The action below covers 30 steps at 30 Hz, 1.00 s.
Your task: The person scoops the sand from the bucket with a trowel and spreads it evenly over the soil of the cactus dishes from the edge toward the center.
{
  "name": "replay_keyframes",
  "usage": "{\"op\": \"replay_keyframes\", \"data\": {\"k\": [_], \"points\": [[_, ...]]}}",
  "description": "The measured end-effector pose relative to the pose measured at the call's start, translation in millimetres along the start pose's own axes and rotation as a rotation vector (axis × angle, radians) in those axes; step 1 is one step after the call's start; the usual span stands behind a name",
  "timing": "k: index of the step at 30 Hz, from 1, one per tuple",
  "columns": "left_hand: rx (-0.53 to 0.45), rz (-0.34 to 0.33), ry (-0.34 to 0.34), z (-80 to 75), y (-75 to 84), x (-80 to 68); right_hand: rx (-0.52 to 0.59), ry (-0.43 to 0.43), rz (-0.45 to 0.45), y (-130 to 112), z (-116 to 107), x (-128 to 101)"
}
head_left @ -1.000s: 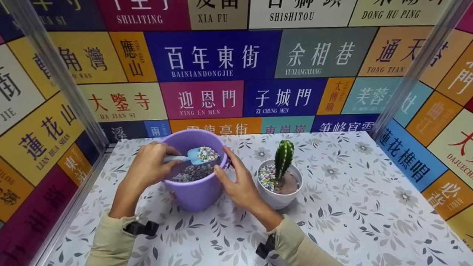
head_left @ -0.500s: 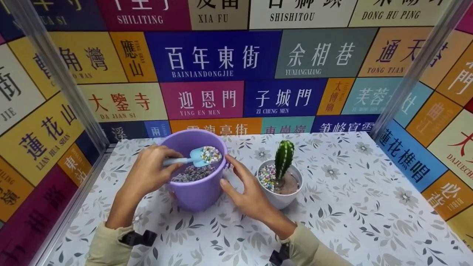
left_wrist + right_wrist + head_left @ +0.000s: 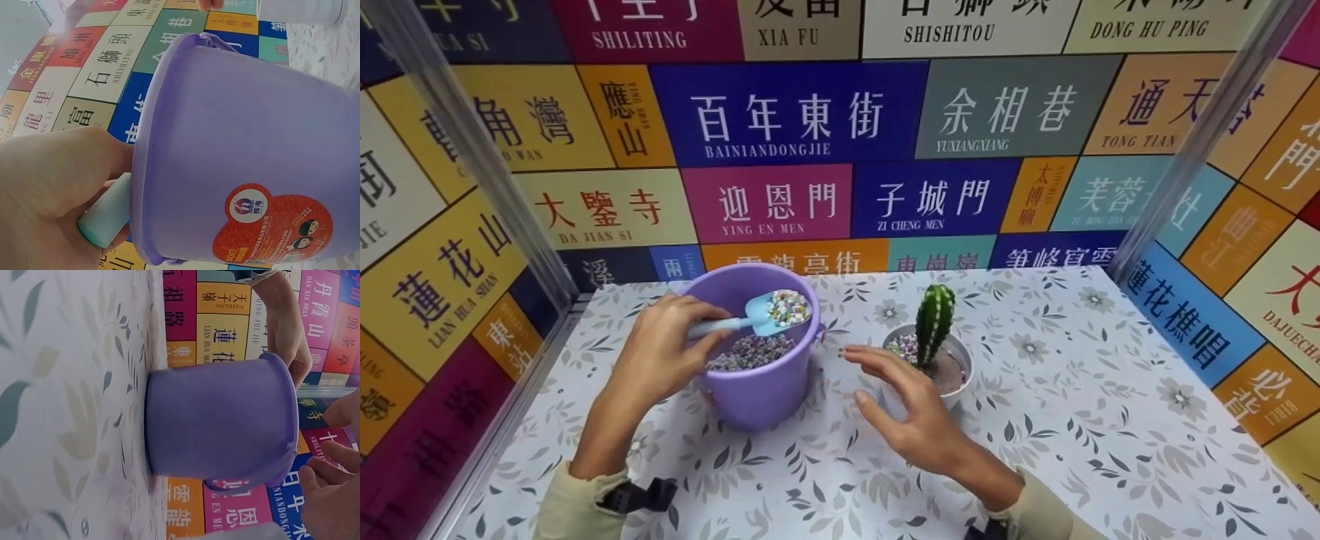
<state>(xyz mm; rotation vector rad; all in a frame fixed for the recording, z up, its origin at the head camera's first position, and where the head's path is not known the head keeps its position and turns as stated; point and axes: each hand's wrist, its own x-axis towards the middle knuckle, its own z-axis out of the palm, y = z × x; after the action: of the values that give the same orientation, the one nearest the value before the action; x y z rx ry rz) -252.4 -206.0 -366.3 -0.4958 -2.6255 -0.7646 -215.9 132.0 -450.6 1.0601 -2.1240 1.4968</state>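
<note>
My left hand (image 3: 656, 352) grips the handle of a small light-blue toy shovel (image 3: 765, 321) over the mouth of a purple bucket (image 3: 757, 397). Multicoloured pebbles (image 3: 789, 308) fill its scoop. More small pebbles (image 3: 751, 351) lie inside the bucket. In the left wrist view, the pale handle end (image 3: 107, 216) pokes out from under the fingers by the bucket's rim. My right hand (image 3: 922, 420), fingers apart and holding nothing, hovers between the bucket and a white pot (image 3: 966, 379), partly covering the pot. In the pot a green cactus (image 3: 935, 322) stands upright, with coloured pebbles (image 3: 901, 346) on its left side.
A white tablecloth (image 3: 1080, 420) with a leaf print covers the table. Panels with coloured street-name signs (image 3: 787, 112) enclose the back and sides, with metal posts (image 3: 1185, 157) at the corners. The bucket's handle (image 3: 236, 486) hangs down its side.
My right hand has let go of the bucket's rim and moved right, in front of the white pot. The loaded shovel has risen slightly and shifted a little right inside the bucket's mouth.
</note>
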Motion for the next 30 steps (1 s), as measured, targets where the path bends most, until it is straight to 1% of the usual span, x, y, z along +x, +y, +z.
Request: {"op": "replay_keyframes", "data": {"k": [4, 7, 11, 14, 17, 21, 25, 28, 30], "points": [[-0.007, 0.007, 0.004, -0.4, 1.2, -1.0, -0.067, 0.052, -0.094, 4, -18, -6], [-0.015, 0.008, 0.012, -1.0, 3.9, -1.6, -0.053, 0.086, -0.127, 9, -34, -9], [-0.023, 0.018, 0.010, -1.7, 10.5, -1.7, 0.038, 0.140, -0.168, 21, -54, -14], [-0.018, 0.040, 0.005, -1.0, 17.1, -1.6, 0.056, 0.213, -0.209, 32, -65, -17], [-0.013, 0.067, 0.001, 1.8, 25.0, -1.0, 0.038, 0.301, -0.230, 42, -74, -20], [-0.010, 0.095, -0.009, 7.0, 35.7, 0.4, -0.008, 0.387, -0.204, 52, -84, -22], [-0.017, 0.119, -0.024, 12.3, 45.5, 2.6, -0.057, 0.428, -0.105, 59, -93, -23], [-0.022, 0.138, -0.041, 16.7, 52.4, 4.5, -0.083, 0.408, -0.002, 64, -97, -24], [-0.021, 0.148, -0.054, 19.7, 56.8, 5.4, -0.097, 0.364, 0.057, 68, -98, -26]]}}
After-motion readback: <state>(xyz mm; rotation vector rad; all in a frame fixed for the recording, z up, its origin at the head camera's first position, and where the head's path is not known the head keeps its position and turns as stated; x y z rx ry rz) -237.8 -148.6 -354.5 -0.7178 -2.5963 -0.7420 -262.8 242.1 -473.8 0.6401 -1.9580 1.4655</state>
